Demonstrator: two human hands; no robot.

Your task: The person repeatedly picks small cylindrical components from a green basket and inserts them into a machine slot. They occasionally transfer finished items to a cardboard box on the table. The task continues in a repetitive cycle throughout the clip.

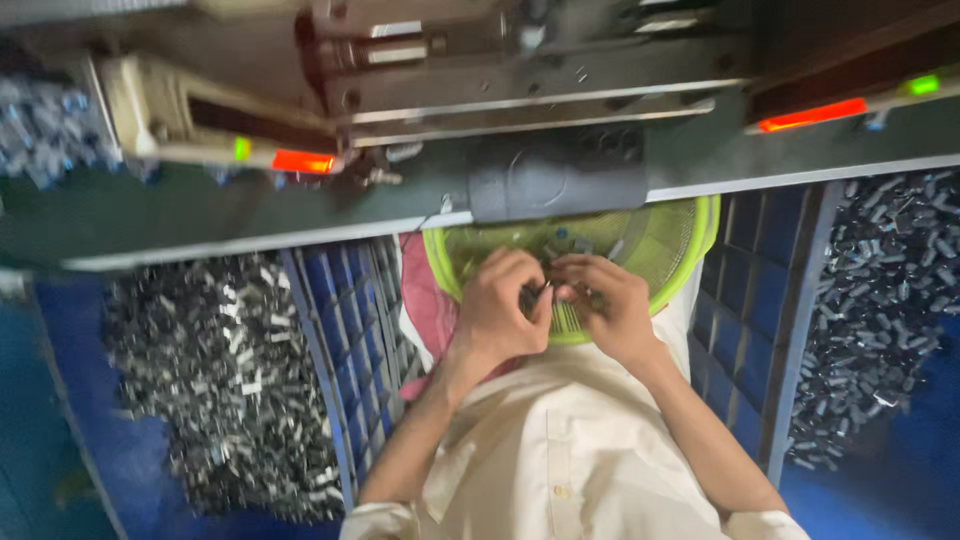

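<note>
Left hand: (pixel 497 305) curled, fingertips pinched on a small metal piece (pixel 541 293) over the green basket (pixel 690 262).
Right hand: (pixel 612 305) curled, fingertips meeting the left at the same piece; what else it grips I cannot tell.
Piece location: between both hands, above the basket's near rim, on the person's lap.
Step in hand: judged as joining or sorting small parts, held close together.
Next move calls for: fine fingertip alignment, steady hands.
Surroundings: blue crates (pixel 345 330); heaps of metal parts left (pixel 225 380) and right (pixel 880 300); press machine (pixel 480 70) far.
</note>
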